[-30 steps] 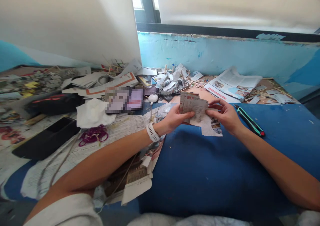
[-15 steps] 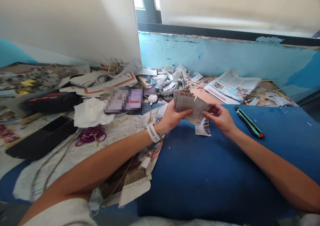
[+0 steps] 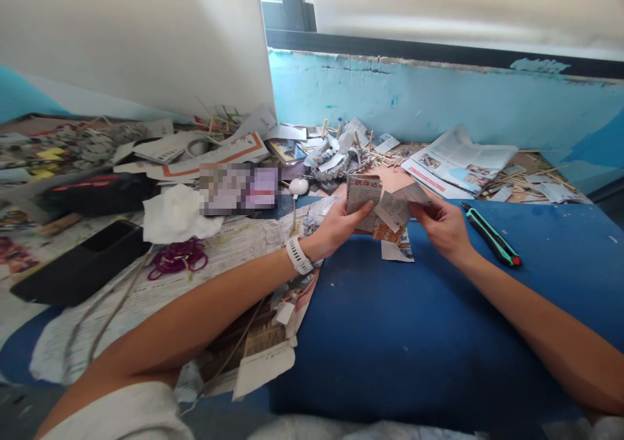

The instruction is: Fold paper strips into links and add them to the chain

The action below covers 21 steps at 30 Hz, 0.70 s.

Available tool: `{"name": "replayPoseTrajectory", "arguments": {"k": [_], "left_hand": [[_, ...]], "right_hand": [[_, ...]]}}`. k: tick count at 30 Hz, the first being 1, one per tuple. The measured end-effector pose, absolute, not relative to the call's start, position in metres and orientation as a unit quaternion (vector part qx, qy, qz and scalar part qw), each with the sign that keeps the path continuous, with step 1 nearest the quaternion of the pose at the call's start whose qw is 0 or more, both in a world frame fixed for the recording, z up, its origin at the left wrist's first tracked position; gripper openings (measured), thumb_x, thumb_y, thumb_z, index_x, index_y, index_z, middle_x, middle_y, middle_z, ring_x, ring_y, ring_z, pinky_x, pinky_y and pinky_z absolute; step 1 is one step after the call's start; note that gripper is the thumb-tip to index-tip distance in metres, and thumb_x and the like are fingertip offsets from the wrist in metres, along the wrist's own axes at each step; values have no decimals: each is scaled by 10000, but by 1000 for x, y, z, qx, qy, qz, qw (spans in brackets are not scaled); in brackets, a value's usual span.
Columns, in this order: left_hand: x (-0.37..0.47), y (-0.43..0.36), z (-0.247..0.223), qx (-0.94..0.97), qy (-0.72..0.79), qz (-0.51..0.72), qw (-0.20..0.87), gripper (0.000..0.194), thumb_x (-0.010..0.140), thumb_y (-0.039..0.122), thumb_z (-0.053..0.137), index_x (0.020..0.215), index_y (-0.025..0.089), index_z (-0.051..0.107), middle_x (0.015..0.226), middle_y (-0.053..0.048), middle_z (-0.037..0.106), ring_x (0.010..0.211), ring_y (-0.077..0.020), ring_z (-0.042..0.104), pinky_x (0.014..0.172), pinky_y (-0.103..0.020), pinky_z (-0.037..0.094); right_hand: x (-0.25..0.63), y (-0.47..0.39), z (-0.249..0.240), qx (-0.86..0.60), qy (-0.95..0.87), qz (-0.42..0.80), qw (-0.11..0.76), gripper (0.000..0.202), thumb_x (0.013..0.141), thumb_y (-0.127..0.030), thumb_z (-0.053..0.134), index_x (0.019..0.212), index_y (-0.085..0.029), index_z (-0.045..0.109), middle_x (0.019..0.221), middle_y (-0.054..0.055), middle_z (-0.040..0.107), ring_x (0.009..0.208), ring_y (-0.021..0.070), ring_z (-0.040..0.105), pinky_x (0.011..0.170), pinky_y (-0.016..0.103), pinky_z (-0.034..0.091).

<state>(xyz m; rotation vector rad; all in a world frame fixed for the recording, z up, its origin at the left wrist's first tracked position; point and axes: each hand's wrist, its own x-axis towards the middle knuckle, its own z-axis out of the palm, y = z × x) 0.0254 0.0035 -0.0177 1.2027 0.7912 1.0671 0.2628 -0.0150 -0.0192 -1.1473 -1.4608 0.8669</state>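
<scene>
**Two-handed pinch grip**

Head view: left hand (image 3: 336,230) pinching a paper stack (image 3: 359,195); right hand (image 3: 447,229) pinching a paper piece (image 3: 397,208), above the table (image 3: 390,342). Control would likely favour light thumb pressure, a steady stack and gentle, flat pulls, since thin edges could catch or tear.

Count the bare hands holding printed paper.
2: the left hand grips a stack of grey printed newspaper pieces; the right hand pinches a grey printed paper piece beside it, over the blue tabletop.
</scene>
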Motion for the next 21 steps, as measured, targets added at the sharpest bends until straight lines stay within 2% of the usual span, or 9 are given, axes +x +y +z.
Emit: {"name": "replayPoseTrajectory", "arguments": {"k": [2, 7, 11, 13, 15, 18, 21], "left_hand": [[27, 2, -18, 558, 330, 455, 610, 525, 864, 484, 789, 1275, 172, 695, 1316, -125, 730, 1206, -313, 695, 1070, -480, 554], [25, 5, -20, 611, 320, 391, 609, 473, 766, 409, 875, 1142, 149, 752, 1184, -140, 778, 1085, -322, 741, 1003, -493, 580], [12, 18, -18, 580, 384, 452, 559, 494, 743, 347, 871, 1169, 145, 724, 1228, -144, 760, 1117, -312, 723, 1025, -480, 560], [6, 24, -16, 566, 397, 471, 547, 498, 771, 314, 826, 1220, 140, 695, 1272, -151, 741, 1153, -312, 707, 1038, -473, 549], [0, 29, -14, 561, 411, 481, 534, 515, 775, 260, 786, 1264, 153, 669, 1299, -140, 729, 1186, -308, 691, 1047, -457, 541], [-1, 36, -9, 586, 429, 459, 511, 493, 781, 215, 719, 1270, 168, 668, 1291, -115, 732, 1184, -299, 683, 1038, -447, 539], [5, 53, -3, 607, 438, 435, 500, 441, 738, 173, 716, 1178, 148, 716, 1178, -110, 762, 1100, -303, 702, 987, -454, 557]], "right_hand": [[260, -18, -20, -477, -611, 362, 518, 304, 852, -452, 812, 1041, -220, 763, 1050, 62, 809, 974, 265, 759, 947, 455, 610], [258, -25, -14, -478, -634, 380, 474, 417, 800, -498, 846, 1085, -231, 701, 1056, 72, 794, 959, 264, 762, 888, 440, 635], [266, -27, -6, -532, -743, 269, 304, 526, 791, -572, 828, 1172, -233, 700, 1076, 112, 777, 914, 289, 742, 780, 444, 612], [269, -29, -4, -521, -799, 203, 221, 598, 764, -557, 855, 1247, -244, 693, 1094, 116, 776, 963, 313, 727, 821, 463, 586], [268, -31, -5, -507, -826, 167, 182, 636, 768, -522, 864, 1311, -252, 672, 1108, 114, 777, 1016, 328, 718, 867, 471, 564], [264, -33, -7, -504, -831, 159, 175, 552, 828, -461, 828, 1311, -244, 670, 1102, 112, 785, 1018, 324, 732, 858, 452, 557], [259, -35, -9, -495, -837, 161, 171, 433, 894, -391, 769, 1289, -243, 674, 1046, 87, 802, 969, 301, 754, 816, 416, 559]]}}
